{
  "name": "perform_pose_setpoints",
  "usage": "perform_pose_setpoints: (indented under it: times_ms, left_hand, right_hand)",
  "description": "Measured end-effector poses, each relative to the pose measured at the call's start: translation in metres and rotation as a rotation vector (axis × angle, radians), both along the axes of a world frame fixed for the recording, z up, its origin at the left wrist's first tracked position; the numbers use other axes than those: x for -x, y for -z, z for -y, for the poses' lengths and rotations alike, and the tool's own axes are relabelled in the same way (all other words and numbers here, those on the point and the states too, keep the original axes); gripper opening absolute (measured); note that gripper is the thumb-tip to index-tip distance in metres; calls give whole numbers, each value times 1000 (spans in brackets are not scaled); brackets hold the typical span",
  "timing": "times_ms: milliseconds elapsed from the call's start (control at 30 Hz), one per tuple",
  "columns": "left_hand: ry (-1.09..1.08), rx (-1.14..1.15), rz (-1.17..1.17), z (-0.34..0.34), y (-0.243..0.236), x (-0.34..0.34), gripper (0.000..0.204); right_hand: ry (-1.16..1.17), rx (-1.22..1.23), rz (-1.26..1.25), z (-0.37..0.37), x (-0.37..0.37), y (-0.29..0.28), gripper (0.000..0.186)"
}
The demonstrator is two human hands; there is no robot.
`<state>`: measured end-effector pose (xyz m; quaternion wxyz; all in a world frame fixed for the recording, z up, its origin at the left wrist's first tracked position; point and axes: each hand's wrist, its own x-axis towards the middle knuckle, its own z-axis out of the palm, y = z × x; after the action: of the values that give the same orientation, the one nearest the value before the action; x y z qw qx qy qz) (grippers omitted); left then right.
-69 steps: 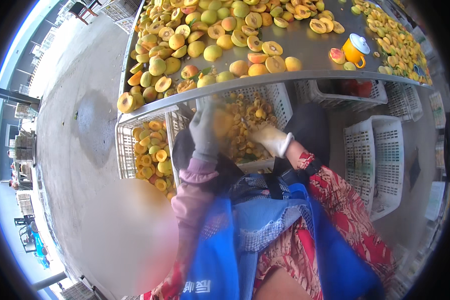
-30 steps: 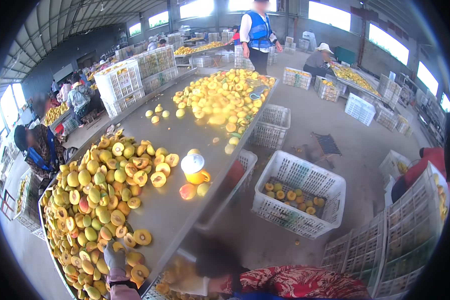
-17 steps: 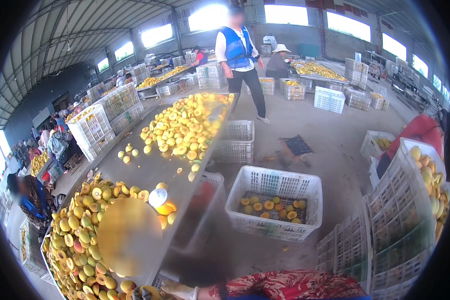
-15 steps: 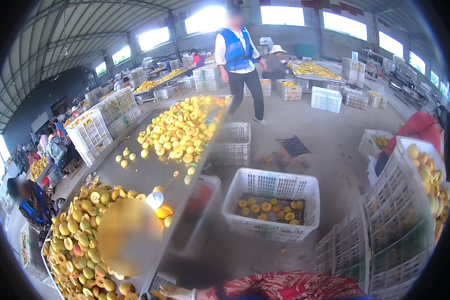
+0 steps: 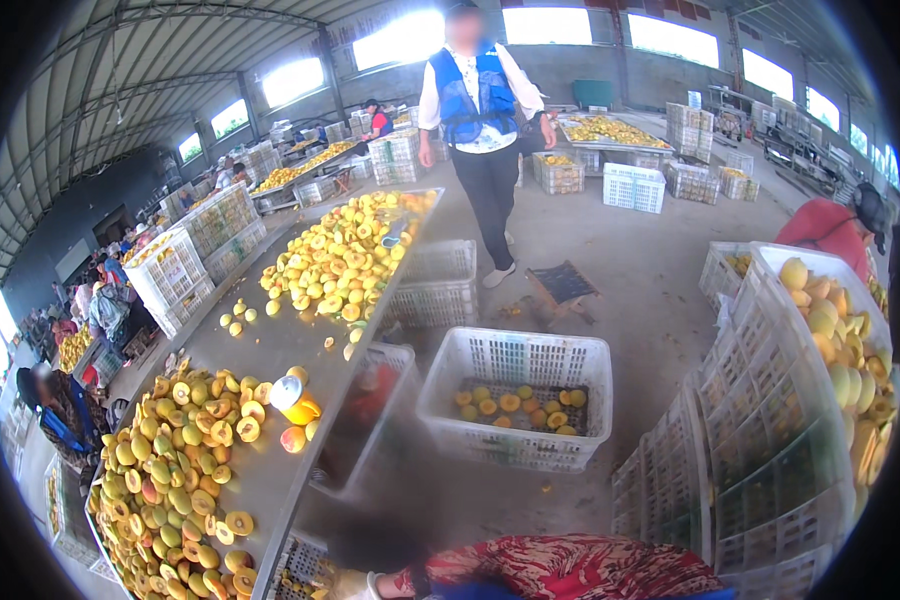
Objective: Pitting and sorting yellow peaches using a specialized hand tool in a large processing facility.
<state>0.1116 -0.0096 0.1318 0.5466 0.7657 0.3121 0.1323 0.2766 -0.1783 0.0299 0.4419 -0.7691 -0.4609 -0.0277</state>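
My right hand (image 5: 348, 585), in a pale glove, shows only in part at the lower edge. Its patterned red sleeve (image 5: 570, 560) runs in from the right. The glove is beside a white slatted crate (image 5: 310, 552) holding bits of yellow fruit, below the rim of a metal table (image 5: 290, 345). Its fingers are cut off and unclear. My left hand is out of view. On the table lies a big heap of yellow peaches (image 5: 170, 450), many halved. A yellow container with a white top (image 5: 295, 402) stands beside them. Farther up the table is a second heap of cut peaches (image 5: 335, 255).
A white crate (image 5: 515, 452) with a few peach halves sits on the floor, near a small low stool (image 5: 562, 285). Tall stacked crates (image 5: 770, 430) rise on the right. A person in a blue vest (image 5: 475, 100) stands ahead; another in red (image 5: 830, 235) is at far right.
The view has swung slightly to the right, shifting the scene left. The person in the blue vest has stepped closer. My right hand stays at the lower edge.
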Motion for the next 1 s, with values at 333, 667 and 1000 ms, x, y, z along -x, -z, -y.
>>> perform_pose_setpoints:
  times_ms: [333, 667, 1000]
  left_hand:
    - [-65, 185, 97, 21, 8, 18, 50]
    - [-130, 382, 161, 26, 24, 10, 50]
    - [-228, 594, 283, 2, 39, 31, 50]
  right_hand:
    - [-33, -4, -58, -30, 29, 34, 53]
    - [-63, 8, -155, -55, 43, 61, 55]
    - [-132, 48, -209, -118, 74, 81, 57]
